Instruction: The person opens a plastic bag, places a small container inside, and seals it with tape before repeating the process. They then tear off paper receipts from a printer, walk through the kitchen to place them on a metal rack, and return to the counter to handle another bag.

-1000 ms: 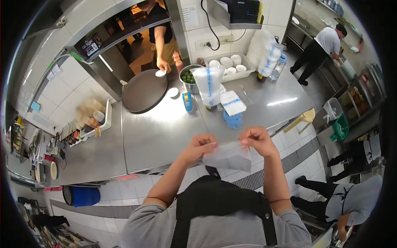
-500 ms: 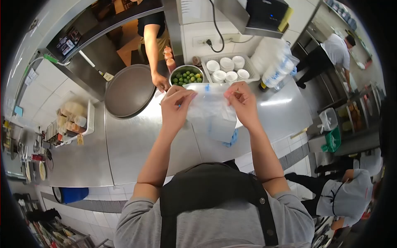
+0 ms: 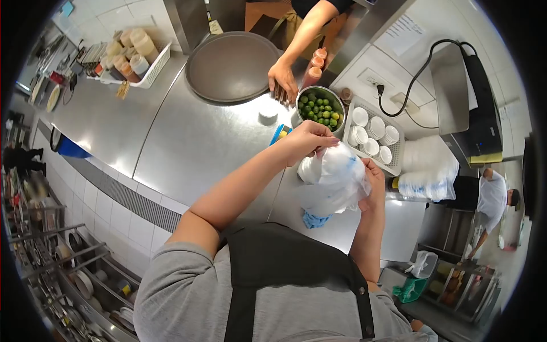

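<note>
A thin, clear plastic bag point(image 3: 337, 181) with blue print hangs puffed out between my two hands over the steel counter. My left hand point(image 3: 310, 139) pinches its upper edge on the left. On the right side, my right hand point(image 3: 373, 181) has its fingers closed on the film; its fingertips are partly hidden. White cups or lids point(image 3: 308, 170) show just left of the bag. Below it lies a crumpled blue cloth point(image 3: 315, 219). Beyond my left hand stands a metal bowl of small green limes point(image 3: 321, 108).
A co-worker's hand point(image 3: 283, 80) reaches across beside a large round brown tray point(image 3: 231, 68). White cups fill a basket point(image 3: 393, 165) near bagged plastic goods point(image 3: 427, 171). Squeeze bottles stand in another basket point(image 3: 151, 74). A small white container point(image 3: 268, 114) sits on the counter point(image 3: 188, 137).
My view has turned, shifting the counter and its contents. The bag, stretched flatter before, now bulges. My left hand is higher than my right. A white container now shows below the co-worker's hand.
</note>
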The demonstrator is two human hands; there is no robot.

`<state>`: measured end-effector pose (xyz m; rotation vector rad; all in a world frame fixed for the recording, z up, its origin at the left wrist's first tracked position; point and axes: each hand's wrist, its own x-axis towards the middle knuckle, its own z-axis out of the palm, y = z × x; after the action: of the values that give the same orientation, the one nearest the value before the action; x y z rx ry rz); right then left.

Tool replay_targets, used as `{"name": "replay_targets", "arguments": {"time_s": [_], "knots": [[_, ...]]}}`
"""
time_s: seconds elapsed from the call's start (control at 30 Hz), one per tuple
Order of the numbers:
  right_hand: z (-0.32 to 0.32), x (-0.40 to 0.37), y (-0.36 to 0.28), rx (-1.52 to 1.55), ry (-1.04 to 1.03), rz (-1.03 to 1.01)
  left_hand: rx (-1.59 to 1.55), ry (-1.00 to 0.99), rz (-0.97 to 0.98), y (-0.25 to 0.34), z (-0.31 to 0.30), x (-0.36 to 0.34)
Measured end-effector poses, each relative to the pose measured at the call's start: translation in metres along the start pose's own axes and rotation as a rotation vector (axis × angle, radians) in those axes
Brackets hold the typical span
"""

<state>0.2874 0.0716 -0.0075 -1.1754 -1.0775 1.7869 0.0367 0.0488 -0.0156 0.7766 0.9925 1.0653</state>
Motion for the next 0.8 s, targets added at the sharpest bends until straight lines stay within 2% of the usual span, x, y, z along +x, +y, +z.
{"name": "replay_targets", "arguments": {"time_s": [0.03, 0.17, 0.27, 0.4, 0.43, 0.53, 0.6, 0.63, 0.7, 0.8], "knots": [[-0.002, 0.003, 0.007, 0.013, -0.018, 0.002, -0.075, -0.017, -0.034, -0.009, -0.002, 0.007], [-0.016, 0.013, 0.062, -0.001, 0.056, -0.054, 0.227, 0.137, -0.006, -0.077, -0.010, 0.029], [-0.027, 0.023, 0.115, -0.159, 0.285, -0.016, 0.461, 0.402, 0.349, -0.116, -0.005, 0.030], [-0.044, 0.019, 0.128, -0.418, 0.203, -0.263, 0.751, 0.486, 0.436, -0.083, 0.008, -0.006], [-0.044, 0.019, 0.129, -0.431, 0.190, -0.351, 0.609, 0.440, 0.529, -0.082, 0.008, -0.006], [-0.022, 0.017, 0.111, -0.192, 0.175, -0.629, 0.193, 0.290, 0.776, -0.075, 0.016, -0.007], [0.035, 0.002, 0.083, 0.011, 0.180, -0.709, -0.053, 0.172, 0.923, -0.065, 0.041, -0.010], [0.055, 0.001, 0.081, 0.096, 0.182, -0.732, -0.045, 0.135, 0.843, -0.070, 0.048, -0.007], [0.061, 0.004, 0.091, 0.193, 0.178, -0.706, -0.025, 0.191, 0.837, -0.091, 0.050, 0.000], [0.009, 0.014, 0.148, -1.157, 0.390, -0.776, 0.020, 0.272, 0.820, -0.101, 0.056, 0.010]]}}
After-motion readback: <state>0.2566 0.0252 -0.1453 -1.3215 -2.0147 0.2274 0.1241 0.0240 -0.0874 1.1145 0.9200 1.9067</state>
